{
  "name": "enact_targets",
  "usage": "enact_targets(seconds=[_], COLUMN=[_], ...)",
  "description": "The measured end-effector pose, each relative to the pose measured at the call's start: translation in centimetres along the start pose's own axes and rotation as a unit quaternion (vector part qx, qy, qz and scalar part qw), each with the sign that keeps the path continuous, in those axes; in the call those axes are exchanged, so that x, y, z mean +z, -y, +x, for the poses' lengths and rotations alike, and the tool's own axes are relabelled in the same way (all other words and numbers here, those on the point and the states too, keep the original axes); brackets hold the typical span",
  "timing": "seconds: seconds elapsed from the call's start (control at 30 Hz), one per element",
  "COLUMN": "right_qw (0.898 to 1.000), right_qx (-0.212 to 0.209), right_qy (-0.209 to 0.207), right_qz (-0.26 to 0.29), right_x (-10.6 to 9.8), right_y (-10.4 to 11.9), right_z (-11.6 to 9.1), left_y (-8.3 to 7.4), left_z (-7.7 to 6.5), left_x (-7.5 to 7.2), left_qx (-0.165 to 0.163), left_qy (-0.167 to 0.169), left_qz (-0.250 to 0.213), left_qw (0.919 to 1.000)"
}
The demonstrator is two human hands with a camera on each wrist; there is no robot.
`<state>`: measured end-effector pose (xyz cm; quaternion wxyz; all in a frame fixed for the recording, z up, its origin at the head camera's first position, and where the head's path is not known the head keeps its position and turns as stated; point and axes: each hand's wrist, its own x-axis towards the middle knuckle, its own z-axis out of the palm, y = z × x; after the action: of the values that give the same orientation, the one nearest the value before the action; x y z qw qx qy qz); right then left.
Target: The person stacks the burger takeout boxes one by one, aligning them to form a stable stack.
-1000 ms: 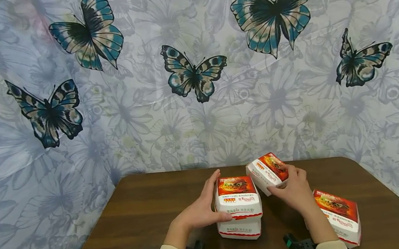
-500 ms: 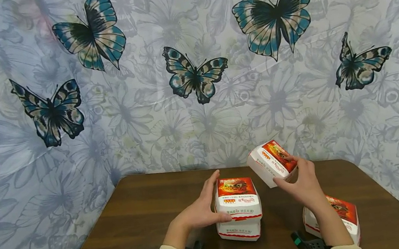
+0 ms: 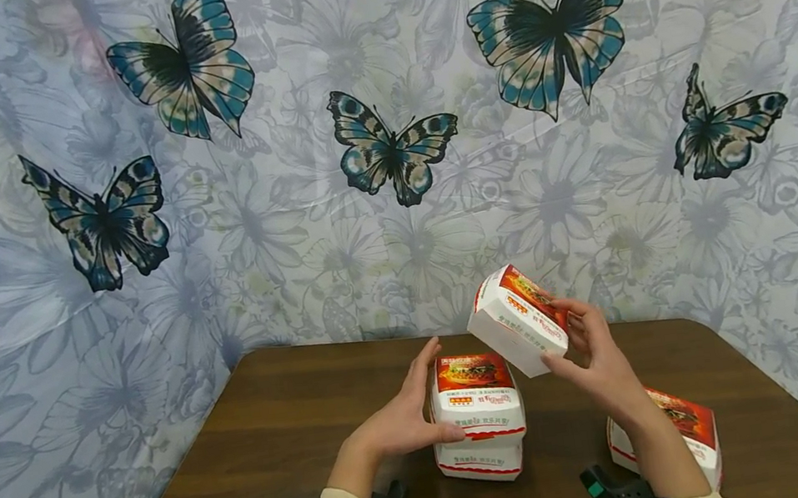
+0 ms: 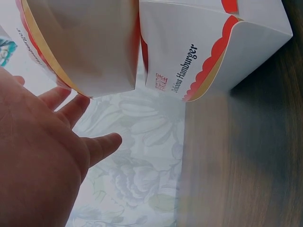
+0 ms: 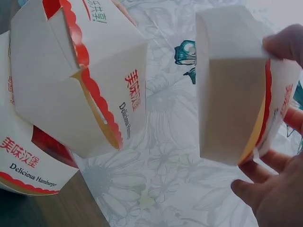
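Two white-and-red burger boxes are stacked at the table's middle, an upper box (image 3: 476,397) on a lower box (image 3: 480,459). My left hand (image 3: 419,402) rests flat against the upper box's left side, with its thumb along the front edge. A third burger box (image 3: 518,319) hangs tilted in the air just above and right of the stack, gripped by my right hand (image 3: 570,340). In the right wrist view the held box (image 5: 232,94) sits between my fingertips (image 5: 284,42), with the stack's upper box (image 5: 80,80) to its left. The left wrist view shows my left hand's fingers (image 4: 71,106) by the upper box (image 4: 80,42).
A fourth burger box (image 3: 683,424) lies on the brown wooden table (image 3: 279,433) at the right, partly behind my right forearm. A wall cloth printed with butterflies (image 3: 393,144) closes off the table's back and left sides. Black wrist straps (image 3: 616,494) show at the bottom edge.
My right hand has lifted its box up and to the left, tipping it further, so it now hangs near the top of the stack. My left hand has stayed on the stack.
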<state>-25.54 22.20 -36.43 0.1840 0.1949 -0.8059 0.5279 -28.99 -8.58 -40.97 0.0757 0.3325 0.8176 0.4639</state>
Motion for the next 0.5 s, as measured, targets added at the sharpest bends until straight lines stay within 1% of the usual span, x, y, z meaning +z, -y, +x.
enact_targets(seconds=[0.1, 0.23, 0.33, 0.5], right_qw=[0.999, 0.996, 0.994, 0.99], right_qx=[-0.037, -0.078, -0.086, -0.084], right_qy=[0.022, 0.045, 0.07, 0.107], right_qz=[0.017, 0.016, 0.021, 0.025], right_x=[0.16, 0.34, 0.46, 0.79], right_y=[0.1, 0.04, -0.03, -0.12], right_z=[-0.06, -0.1, -0.1, -0.11], left_y=[0.0, 0.16, 0.41, 0.82], left_z=[0.15, 0.33, 0.44, 0.65], left_x=[0.07, 0.21, 0.32, 0.49], left_qx=[-0.001, -0.007, -0.012, -0.012], left_qy=[-0.003, -0.01, -0.015, -0.017], left_qz=[-0.003, 0.0, 0.004, 0.001], left_qw=[1.0, 0.9999, 0.9998, 0.9998])
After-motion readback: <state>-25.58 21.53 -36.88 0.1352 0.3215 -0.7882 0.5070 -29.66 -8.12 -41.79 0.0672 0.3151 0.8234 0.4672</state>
